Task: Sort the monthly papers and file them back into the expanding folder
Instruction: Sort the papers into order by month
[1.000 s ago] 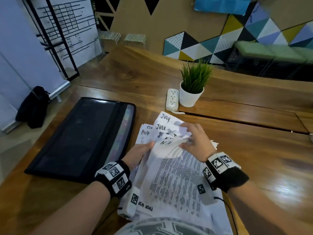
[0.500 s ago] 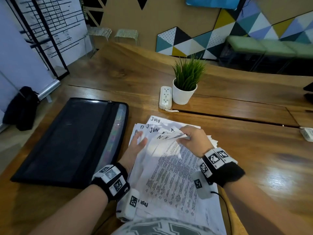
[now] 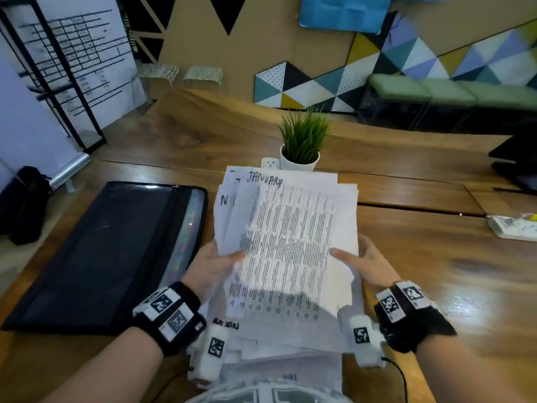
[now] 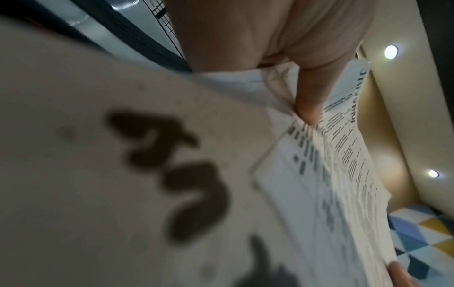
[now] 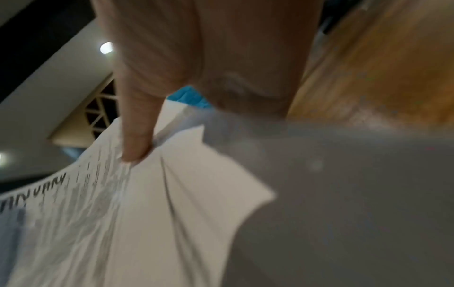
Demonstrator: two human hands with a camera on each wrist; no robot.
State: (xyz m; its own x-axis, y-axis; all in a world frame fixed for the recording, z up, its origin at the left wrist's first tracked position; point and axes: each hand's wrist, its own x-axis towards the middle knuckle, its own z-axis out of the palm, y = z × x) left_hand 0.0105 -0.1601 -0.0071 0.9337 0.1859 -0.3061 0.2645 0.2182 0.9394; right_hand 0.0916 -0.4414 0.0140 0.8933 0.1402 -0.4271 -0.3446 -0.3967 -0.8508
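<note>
1. The stack of papers (image 3: pixel 286 242) is being held up off the wooden table (image 3: pixel 436 271), tilted toward the camera, between the person's two hands. It is a loose sheaf of white sheets with dense columns of small black print; the top sheet is showing "JANUARY" handwritten along its far edge, and the sheets behind it are fanning out to the left, one showing a handwritten "N".
2. The left hand (image 3: pixel 212 267) is gripping the stack's left edge, its thumb lying across the printed face and the fingers going out of sight behind the sheets; the left wrist view is showing the thumb (image 4: pixel 309 104) pressing down on the paper.
3. The right hand (image 3: pixel 364 264) is holding the right edge the same way, thumb on top; the right wrist view is showing that thumb (image 5: pixel 137 139) bearing on the sheets, which are creasing beneath it.
4. More papers are lying under the raised stack, at the table's near edge.
5. The expanding folder (image 3: pixel 101 251), black with a mesh front, is lying flat on the table just left of the papers. Coloured dividers are showing through its clear strip; what is inside cannot be told.
6. Beyond the stack, a potted plant (image 3: pixel 302 144) in a white pot is standing beside a white power strip (image 3: pixel 270 163).
</note>
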